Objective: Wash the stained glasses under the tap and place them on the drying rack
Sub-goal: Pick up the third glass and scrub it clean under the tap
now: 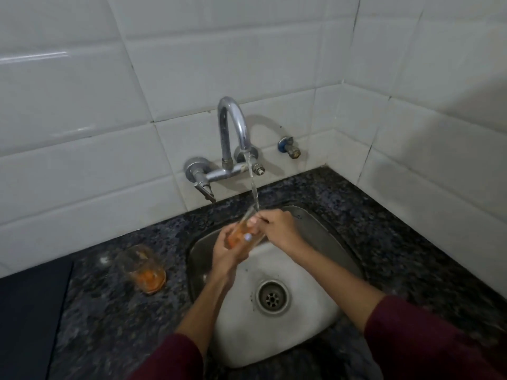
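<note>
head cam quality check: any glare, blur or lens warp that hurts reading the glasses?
Head view: dim, soft overall; tile lines bow from the wide-angle lens. Glare streak on the upper-left wall tile, none on the work. The held glass under the tap is smeared by motion and water, partly covered by the left hand and right hand. The counter glass is soft but its orange stain reads.

Glossy white wall tiles [82, 165], speckled polished stone counter [384, 215], dull steel sink [315, 234], chrome tap [233, 119], clear orange-stained glass [142, 270].
</note>
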